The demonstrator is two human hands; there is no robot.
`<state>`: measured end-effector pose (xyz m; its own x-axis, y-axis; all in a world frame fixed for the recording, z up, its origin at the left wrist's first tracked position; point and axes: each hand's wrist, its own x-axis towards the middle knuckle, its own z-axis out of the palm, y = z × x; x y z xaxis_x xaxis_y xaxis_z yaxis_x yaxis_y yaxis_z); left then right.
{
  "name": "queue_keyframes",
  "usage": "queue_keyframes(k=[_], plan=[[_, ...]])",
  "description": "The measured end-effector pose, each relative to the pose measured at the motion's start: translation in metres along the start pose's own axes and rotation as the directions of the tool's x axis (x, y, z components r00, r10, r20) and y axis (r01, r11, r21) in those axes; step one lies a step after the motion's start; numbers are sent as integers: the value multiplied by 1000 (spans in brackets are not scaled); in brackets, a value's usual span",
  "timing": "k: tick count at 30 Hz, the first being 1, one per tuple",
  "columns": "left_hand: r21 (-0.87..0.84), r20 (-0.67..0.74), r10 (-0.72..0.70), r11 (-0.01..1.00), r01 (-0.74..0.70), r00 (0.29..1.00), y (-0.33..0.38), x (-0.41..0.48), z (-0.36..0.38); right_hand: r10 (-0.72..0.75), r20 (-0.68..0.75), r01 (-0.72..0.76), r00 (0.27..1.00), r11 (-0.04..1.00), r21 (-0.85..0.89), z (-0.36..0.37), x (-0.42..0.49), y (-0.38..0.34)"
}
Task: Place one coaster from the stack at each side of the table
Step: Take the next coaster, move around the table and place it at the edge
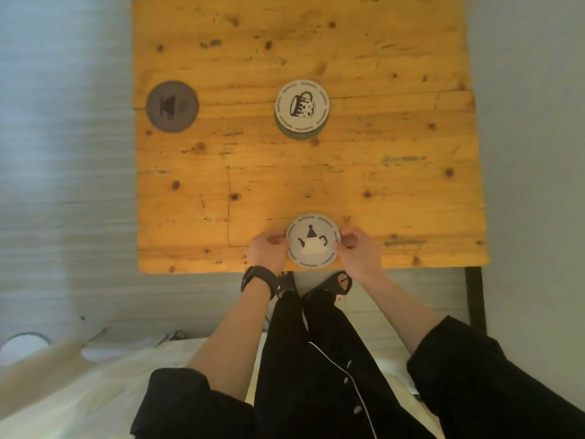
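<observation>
A round white coaster with a teapot picture (312,241) lies at the near edge of the wooden table (395,172). My left hand (265,251) pinches its left rim and my right hand (357,248) pinches its right rim. The stack of coasters (302,108) sits in the middle of the table, topped by a white one with a mug picture, a darker one showing beneath it. A dark grey coaster with a cup picture (172,106) lies flat near the table's left edge.
A black table leg (474,299) stands at the near right corner. My dark trousers and sandalled feet (338,285) are just below the table's near edge. A pale cloth surface (95,391) lies at lower left.
</observation>
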<state>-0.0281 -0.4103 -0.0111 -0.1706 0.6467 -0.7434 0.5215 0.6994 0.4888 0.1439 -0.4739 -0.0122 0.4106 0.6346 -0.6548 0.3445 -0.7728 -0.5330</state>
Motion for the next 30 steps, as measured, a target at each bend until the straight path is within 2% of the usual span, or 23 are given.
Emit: queue_keyframes(k=[8, 11, 18, 30], plan=[[66, -15, 42, 997, -41, 999, 0, 6, -2, 20, -97, -15, 995, 999, 48, 10, -2, -2], [80, -10, 75, 994, -74, 997, -1, 5, -4, -2, -128, 4, 992, 1000, 17, 11, -5, 0], [138, 24, 129, 982, -131, 991, -1, 7, -6, 62, -158, -52, 985, 997, 64, 15, -6, -2], [-16, -40, 103, 994, -104, 994, 5, 18, -6, 83, -221, -55, 972, 990, 132, 19, 8, -14]])
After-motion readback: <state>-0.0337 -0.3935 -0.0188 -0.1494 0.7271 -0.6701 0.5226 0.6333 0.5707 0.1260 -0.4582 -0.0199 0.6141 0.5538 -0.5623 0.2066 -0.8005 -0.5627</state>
